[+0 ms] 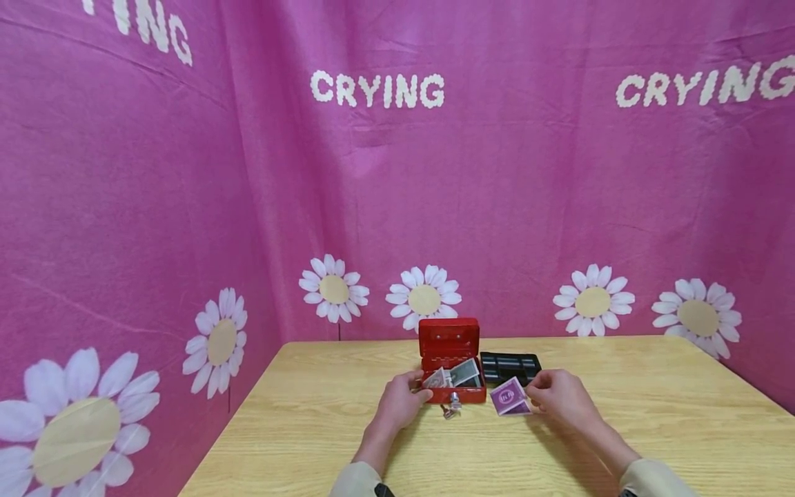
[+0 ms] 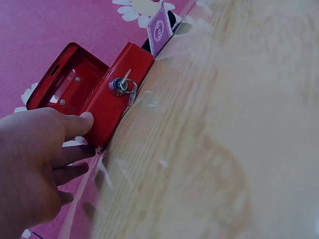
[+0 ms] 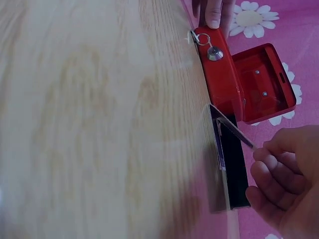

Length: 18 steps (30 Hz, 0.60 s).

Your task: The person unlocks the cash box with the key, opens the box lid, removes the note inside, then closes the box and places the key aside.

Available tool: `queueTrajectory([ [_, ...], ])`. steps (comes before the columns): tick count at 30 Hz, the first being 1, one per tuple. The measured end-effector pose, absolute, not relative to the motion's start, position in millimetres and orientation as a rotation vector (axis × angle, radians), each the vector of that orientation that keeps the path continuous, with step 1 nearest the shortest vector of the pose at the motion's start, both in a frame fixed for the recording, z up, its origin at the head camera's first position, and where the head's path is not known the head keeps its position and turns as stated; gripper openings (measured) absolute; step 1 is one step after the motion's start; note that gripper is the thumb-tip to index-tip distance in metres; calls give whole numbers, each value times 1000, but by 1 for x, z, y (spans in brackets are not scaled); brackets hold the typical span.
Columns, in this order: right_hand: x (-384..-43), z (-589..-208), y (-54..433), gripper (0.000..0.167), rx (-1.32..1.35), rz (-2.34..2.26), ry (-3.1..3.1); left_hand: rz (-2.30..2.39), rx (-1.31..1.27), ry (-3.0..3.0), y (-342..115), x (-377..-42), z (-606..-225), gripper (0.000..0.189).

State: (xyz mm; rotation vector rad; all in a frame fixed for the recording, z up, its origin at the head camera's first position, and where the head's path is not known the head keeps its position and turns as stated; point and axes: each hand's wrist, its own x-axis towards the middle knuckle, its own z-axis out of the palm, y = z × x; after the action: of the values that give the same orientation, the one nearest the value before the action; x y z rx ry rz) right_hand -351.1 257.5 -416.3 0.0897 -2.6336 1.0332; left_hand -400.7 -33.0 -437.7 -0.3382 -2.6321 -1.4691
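Note:
A small red metal cash box (image 1: 455,395) stands on the table with its lid (image 1: 449,337) raised. Printed paper notes (image 1: 464,373) stick up inside it. At the box's left front corner, my left hand (image 1: 400,402) grips the wall, thumb on the front face. Keys (image 2: 130,87) on a ring hang from the front lock (image 2: 117,86). My right hand (image 1: 562,397) pinches a purple printed card (image 1: 509,396) by its right edge, just right of the box. The right wrist view shows this card (image 3: 234,127) nearly edge-on, with another purple piece (image 3: 219,144) beside it.
A black compartment tray (image 1: 511,366) lies behind the purple card, against the right side of the box. The light wood table (image 1: 323,414) ends at a pink curtain (image 1: 509,207) with white flowers. Another curtain face stands along the left.

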Motion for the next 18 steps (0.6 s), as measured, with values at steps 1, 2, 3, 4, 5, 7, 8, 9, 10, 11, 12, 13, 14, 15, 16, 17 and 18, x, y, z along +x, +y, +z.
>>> queueTrajectory([
  [1,-352,-416,257,8,92,1010,-2631,-1471,-334,-2633,-33,-401,-438,45],
  [2,-353,-416,255,7,90,995,-2632,-1469,-336,-2632,-33,-401,-438,45],
  [3,-353,-415,254,7,96,992,-2631,-1466,-339,-2632,-34,-401,-439,45],
  [4,-354,-415,253,7,95,986,-2631,-1466,-342,-2632,-34,-401,-439,45],
  [5,-355,-414,252,7,103,974,-2628,-1467,-345,-2631,-34,-401,-440,45],
  [7,-356,-413,250,6,115,958,-2618,-1470,-347,-2631,-34,-402,-441,45],
  [8,-356,-413,249,6,128,955,-2609,-1473,-348,-2630,-33,-402,-441,45],
  [9,-357,-412,247,6,138,957,-2604,-1473,-349,-2630,-33,-402,-441,45],
  [10,-357,-411,246,5,149,952,-2595,-1473,-348,-2630,-33,-402,-441,45],
  [11,-357,-411,244,5,160,947,-2589,-1471,-350,-2630,-33,-402,-441,45],
  [12,-358,-410,243,5,163,947,-2586,-1470,-350,-2630,-33,-402,-441,45],
  [13,-358,-410,241,5,171,946,-2583,-1468,-352,-2628,-33,-402,-441,45],
  [14,-358,-409,239,5,175,951,-2582,-1464,-354,-2628,-33,-403,-441,45],
  [15,-358,-408,237,5,175,956,-2583,-1462,-353,-2628,-33,-403,-441,45],
  [16,-358,-407,235,5,177,958,-2582,-1461,-350,-2628,-33,-402,-440,45],
  [17,-358,-406,233,5,176,963,-2582,-1457,-350,-2629,-33,-402,-440,44],
  [18,-358,-405,231,5,180,970,-2582,-1458,-346,-2630,-33,-402,-440,44],
])
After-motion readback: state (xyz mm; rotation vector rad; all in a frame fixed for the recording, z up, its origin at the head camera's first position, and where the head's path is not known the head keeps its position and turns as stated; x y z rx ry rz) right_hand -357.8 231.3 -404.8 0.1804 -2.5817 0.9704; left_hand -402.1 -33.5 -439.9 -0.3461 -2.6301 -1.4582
